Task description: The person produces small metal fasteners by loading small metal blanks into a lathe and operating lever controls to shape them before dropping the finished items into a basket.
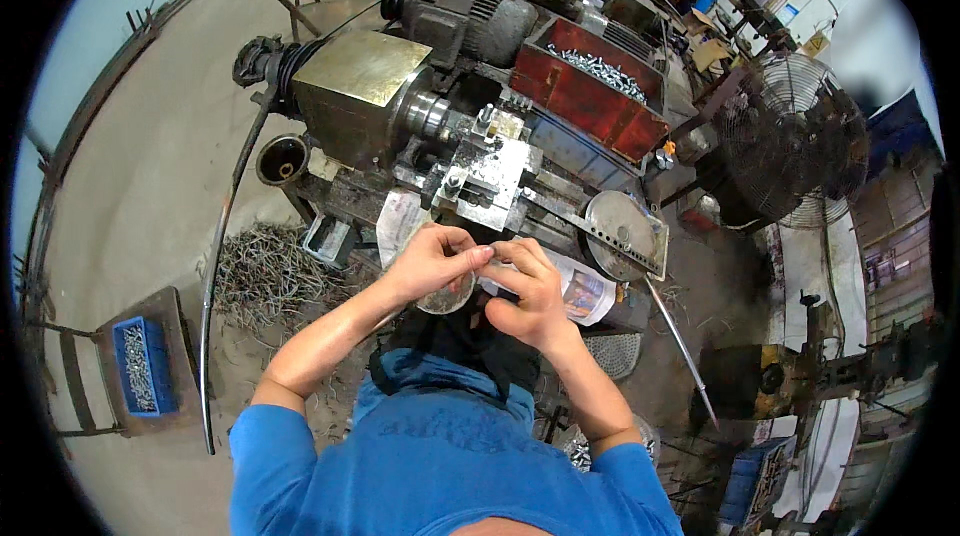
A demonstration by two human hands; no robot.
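Observation:
My left hand [432, 264] and my right hand [525, 291] meet in front of a small metal lathe. The left thumb and fingers are pinched together, with the right fingertips curled against them. Whatever they hold, if anything, is too small or hidden to make out. Below the left hand, partly covered by it, is a round greyish dish [447, 298]. Just beyond the fingers stands the lathe's shiny tool slide [490, 171], with the spindle chuck [428, 116] at its left. A white sheet of paper [398, 221] hangs beside the left wrist.
A red bin [580, 86] of small metal parts sits behind the lathe, near a motor [465, 21]. A long lever [685, 356] slants out at right, below a large fan [790, 136]. Metal shavings [270, 276] and a blue crate [143, 366] of parts lie left.

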